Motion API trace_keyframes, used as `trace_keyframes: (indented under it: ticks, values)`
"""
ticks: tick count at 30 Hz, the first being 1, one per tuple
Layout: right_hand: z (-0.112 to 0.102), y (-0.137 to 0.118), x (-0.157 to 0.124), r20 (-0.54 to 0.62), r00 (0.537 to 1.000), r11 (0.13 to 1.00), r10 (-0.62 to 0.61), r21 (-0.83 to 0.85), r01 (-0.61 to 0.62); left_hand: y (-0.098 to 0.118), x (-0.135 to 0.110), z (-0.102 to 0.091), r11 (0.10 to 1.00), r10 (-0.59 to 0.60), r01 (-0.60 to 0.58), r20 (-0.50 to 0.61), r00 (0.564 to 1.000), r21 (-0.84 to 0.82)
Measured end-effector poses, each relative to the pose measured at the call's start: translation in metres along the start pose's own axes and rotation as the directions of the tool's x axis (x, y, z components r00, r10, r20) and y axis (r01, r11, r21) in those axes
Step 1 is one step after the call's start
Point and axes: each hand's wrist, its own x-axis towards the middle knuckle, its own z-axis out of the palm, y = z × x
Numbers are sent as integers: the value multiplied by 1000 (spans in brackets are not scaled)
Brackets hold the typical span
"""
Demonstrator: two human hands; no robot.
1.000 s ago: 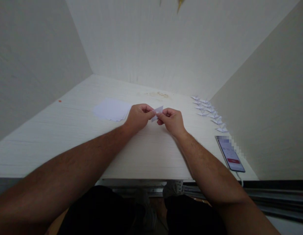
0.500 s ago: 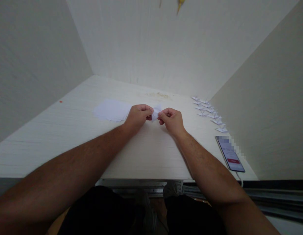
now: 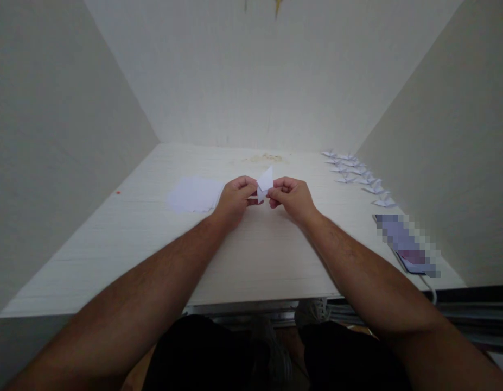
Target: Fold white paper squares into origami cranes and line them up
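A small piece of folded white paper [image 3: 266,180] is held up between my two hands above the table, with a pointed corner rising at its top. My left hand [image 3: 237,200] pinches its left side between thumb and fingers. On the opposite side, my right hand [image 3: 292,196] grips the lower right edge with thumb and forefinger. Beside my left hand lies a spread stack of white paper sheets [image 3: 196,194]. The finer folds of the held piece are too small to make out.
Several folded white paper cranes [image 3: 345,177] stand in rows at the table's right rear. Nearer, a phone [image 3: 403,244] lies with a white cable [image 3: 432,290] at its end. Walls enclose the white table [image 3: 251,260] at the back and sides. A small orange speck [image 3: 118,192] sits far left.
The folded paper has turned in my fingers, so its pointed corner now stands up clearly. The head view has shifted, moving the table and phone in the picture.
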Motion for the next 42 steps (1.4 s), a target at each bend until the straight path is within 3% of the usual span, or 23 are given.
trace_keyframes:
  ticks: [7, 18, 25, 31, 34, 38, 42]
  values:
    - [3, 1, 1, -81, 993, 992, -85, -98, 76, -5, 1, 1, 994, 85, -84, -10, 996, 74]
    - [0, 4, 1, -147, 964, 911, -221, -383, 151, -1, -5, 2, 973, 81, -89, 43, 996, 215]
    - [3, -1, -1, -160, 954, 874, -254, -461, 155, -3, -2, 1, 997, 27, -29, 29, 999, 65]
    - [3, -4, -5, -192, 924, 803, -329, -571, 168, 0, -4, 2, 999, -14, 13, 38, 999, 34]
    - [3, -4, -6, -143, 904, 756, -404, -608, 242, 0, -4, 2, 999, -19, 18, 36, 999, 26]
    - [4, -1, -6, 5, 868, 693, -496, -600, 399, -1, -4, 1, 1000, -14, 13, 29, 999, 21]
    - [4, 0, -7, 106, 862, 662, -496, -596, 454, 0, -4, 2, 999, 17, -17, 22, 1000, 41]
